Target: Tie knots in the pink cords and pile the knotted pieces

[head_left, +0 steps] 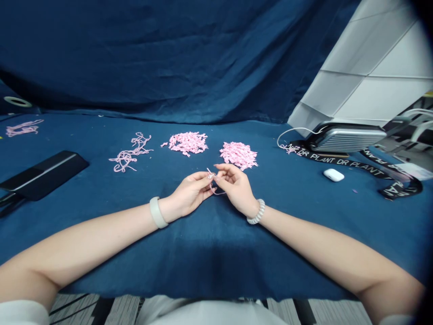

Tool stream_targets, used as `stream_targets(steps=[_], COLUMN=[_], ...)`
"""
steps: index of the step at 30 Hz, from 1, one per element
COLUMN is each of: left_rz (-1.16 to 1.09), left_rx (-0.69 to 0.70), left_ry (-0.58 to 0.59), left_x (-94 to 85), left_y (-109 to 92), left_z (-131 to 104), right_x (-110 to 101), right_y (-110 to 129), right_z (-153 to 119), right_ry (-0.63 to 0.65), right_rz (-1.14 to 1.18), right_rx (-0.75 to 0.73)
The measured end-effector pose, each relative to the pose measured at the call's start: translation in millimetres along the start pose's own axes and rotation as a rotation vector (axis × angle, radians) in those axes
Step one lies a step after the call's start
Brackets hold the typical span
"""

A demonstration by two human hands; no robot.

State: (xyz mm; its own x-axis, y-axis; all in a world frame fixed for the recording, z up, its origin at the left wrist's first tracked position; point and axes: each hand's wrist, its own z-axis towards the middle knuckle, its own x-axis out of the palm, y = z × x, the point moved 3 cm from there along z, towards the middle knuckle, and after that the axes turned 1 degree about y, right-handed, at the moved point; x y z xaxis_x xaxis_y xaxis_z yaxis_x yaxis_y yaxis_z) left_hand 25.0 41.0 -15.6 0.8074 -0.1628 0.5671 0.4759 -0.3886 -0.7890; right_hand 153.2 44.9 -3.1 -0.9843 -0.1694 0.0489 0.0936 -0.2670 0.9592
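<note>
My left hand (193,192) and my right hand (236,187) meet over the middle of the blue cloth. Between their fingertips runs a thin pink cord (219,193), with a short end sticking up and a loop hanging below. Both hands are closed in a pinch on it; the exact spot where the fingers grip is partly hidden. Just beyond my right hand lies a heap of small pink knotted pieces (238,155). A second heap of such pieces (188,142) sits to its left. Farther left is a loose tangle of pink cord (130,153).
On the left lie a black flat case (45,174), a pink cord bundle (24,128) and a tape roll (17,102). To the right are a silver-and-black device (350,137), a lettered black strap (341,160) and a white earbud case (333,175). Blue cloth (189,54) hangs behind.
</note>
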Motion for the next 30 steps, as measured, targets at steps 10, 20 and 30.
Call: stream_targets(steps=[10,20,30], left_rz=[0.009,-0.03,0.03], left_rx=[0.008,0.041,0.049], left_ry=[0.056,0.008,0.08], left_x=[2.4,0.1,-0.9], left_y=[-0.5,-0.4,2.6], left_z=[-0.2,2.2,3.8], right_x=[-0.4,1.5,6.1], right_y=[-2.4,0.4,-7.0], right_z=[-0.5,-2.6,-3.1], right_ry=[0.035,0.096,0.218], right_rz=[-0.123,-0.356,-0.162], right_rx=[-0.013,-0.126,0.0])
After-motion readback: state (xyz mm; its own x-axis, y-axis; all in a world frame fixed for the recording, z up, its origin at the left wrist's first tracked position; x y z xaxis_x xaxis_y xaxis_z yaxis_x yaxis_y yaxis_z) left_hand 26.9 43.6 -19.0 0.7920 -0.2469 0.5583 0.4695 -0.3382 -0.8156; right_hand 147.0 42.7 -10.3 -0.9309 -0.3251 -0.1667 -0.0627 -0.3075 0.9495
